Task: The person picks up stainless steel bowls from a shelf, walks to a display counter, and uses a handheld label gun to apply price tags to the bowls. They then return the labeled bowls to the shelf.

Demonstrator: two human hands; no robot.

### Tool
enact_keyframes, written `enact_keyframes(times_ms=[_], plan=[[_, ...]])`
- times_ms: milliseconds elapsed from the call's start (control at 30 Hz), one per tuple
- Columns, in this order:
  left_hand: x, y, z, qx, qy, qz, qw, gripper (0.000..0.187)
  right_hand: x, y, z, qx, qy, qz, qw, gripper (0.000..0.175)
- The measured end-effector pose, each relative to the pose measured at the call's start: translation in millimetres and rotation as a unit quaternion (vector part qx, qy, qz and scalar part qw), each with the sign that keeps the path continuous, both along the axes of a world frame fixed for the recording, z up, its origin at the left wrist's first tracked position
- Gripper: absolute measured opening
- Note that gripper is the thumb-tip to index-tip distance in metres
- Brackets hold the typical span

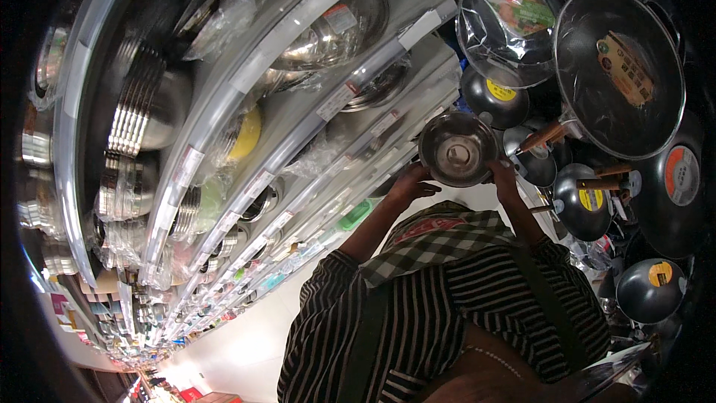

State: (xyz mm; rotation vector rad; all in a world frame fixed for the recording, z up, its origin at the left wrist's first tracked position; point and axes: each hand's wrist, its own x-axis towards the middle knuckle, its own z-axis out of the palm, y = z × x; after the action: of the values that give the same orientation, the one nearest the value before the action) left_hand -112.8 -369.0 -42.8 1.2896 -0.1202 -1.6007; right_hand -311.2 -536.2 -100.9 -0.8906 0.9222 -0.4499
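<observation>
A round, dark metal bowl (458, 148) is held up between my two hands, its hollow side towards the camera and a small pale mark at its bottom. My left hand (414, 183) grips its lower left rim, with the fingers partly spread below it. At the lower right edge, my right hand (499, 172) holds the rim; its fingertips are partly hidden behind the bowl. Just right of the bowl is the wooden handle (542, 137) of a large dark wok (620, 73).
Shelves with a clear price rail (251, 73) run along the left, bearing stacked steel bowls (131, 106), wrapped metalware and a green plastic tray (356, 214). Several black woks, one with a yellow label (590, 201), hang on the right beside a wrapped pan (512, 22). Pale floor (257, 336) shows below.
</observation>
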Motion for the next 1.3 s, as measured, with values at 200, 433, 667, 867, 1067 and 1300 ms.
enact_keyframes(times_ms=[200,433,667,867,1067,1300], plan=[[2,35,-20,0.029,0.003,0.008,1.0,0.056,10,-1,0,-0.014,0.11,-0.012,0.994,0.046],[5,65,-23,0.003,0.009,0.064,0.998,0.039,25,-9,-19,0.036,0.011,-0.067,0.997,0.045],[8,76,-23,0.004,0.019,0.08,0.997,0.047,99,-29,-18,0.032,-0.052,-0.156,0.986,0.046],[5,98,-37,-0.006,0.019,0.064,0.998,0.04,160,-53,-26,-0.025,-0.025,-0.218,0.975,0.043],[-10,105,-32,0.077,0.129,0.171,0.974,0.044,202,-76,-29,-0.023,-0.099,-0.26,0.96,0.044],[-17,113,-24,0.101,0.077,0.182,0.975,0.046,244,-104,-38,-0.117,-0.032,-0.293,0.948,0.046]])
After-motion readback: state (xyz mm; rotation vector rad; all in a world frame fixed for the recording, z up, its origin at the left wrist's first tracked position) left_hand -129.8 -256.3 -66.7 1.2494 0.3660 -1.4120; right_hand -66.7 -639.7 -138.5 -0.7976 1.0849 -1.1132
